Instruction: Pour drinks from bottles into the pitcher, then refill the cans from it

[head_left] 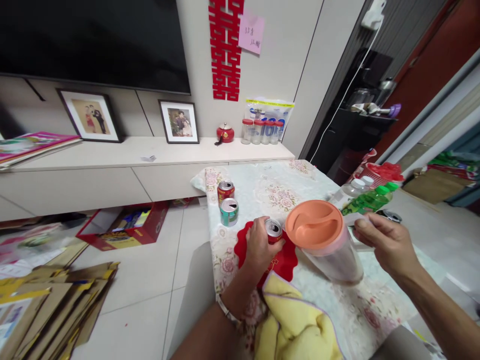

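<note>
My left hand (258, 245) is wrapped round a red drink can (274, 230) with an opened top, over a red scalloped mat (290, 262). My right hand (388, 242) grips the handle of a clear plastic pitcher (337, 262) with an orange lid (315, 225). The pitcher tilts to the left, its lid close beside the can; whether anything flows is not visible. Left of the mat stand a green can (229, 212) and another red can (225, 192), both opened. A yellow towel (300, 320) lies crumpled in front of the mat.
A floral tablecloth (281, 195) covers the table. Bottles with green caps (375, 197) and white-capped bottles (350, 191) stand at its right side. Beyond it runs a white TV cabinet (168, 157). Flattened cardboard (63, 305) and a red box (127, 225) lie on the floor.
</note>
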A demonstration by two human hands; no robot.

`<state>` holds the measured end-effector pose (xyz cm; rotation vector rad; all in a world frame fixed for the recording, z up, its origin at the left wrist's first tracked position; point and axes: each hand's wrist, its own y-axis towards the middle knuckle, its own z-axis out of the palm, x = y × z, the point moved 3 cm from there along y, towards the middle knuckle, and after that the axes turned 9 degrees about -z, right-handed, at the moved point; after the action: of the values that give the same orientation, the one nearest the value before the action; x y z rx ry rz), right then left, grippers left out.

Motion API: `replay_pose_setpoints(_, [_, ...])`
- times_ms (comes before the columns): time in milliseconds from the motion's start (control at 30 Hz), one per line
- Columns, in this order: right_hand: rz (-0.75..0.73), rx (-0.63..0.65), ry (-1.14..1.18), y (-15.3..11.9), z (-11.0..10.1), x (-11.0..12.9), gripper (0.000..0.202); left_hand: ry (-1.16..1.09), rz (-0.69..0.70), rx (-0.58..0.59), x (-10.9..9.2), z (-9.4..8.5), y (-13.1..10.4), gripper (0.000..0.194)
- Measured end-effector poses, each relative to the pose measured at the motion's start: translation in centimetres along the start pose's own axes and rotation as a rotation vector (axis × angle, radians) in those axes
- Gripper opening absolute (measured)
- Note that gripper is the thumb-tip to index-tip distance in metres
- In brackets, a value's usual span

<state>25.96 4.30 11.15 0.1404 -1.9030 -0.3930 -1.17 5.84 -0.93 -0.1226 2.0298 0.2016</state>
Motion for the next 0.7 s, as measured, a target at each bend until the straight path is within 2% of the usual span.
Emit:
replay_pose_setpoints(367, [-0.022,0.116,-0.236,1.5,1.1,1.8,0.058,0.068,0.013,-0.025,-0.2,-0.1,-0.1,0.058])
replay_pose_setpoints(533, [-0.058,0.150,-0.329,1.7,1.7,2.7,0.060,0.066,-0.016,-0.001,-0.4,-0.2,-0.2,0.060])
replay_pose_setpoints(700, [-0.103,0.182,-0.435,2.0,1.6,2.6,0.060,0.042,-0.030,0.006,-0.8,-0.5,-0.4,0.061])
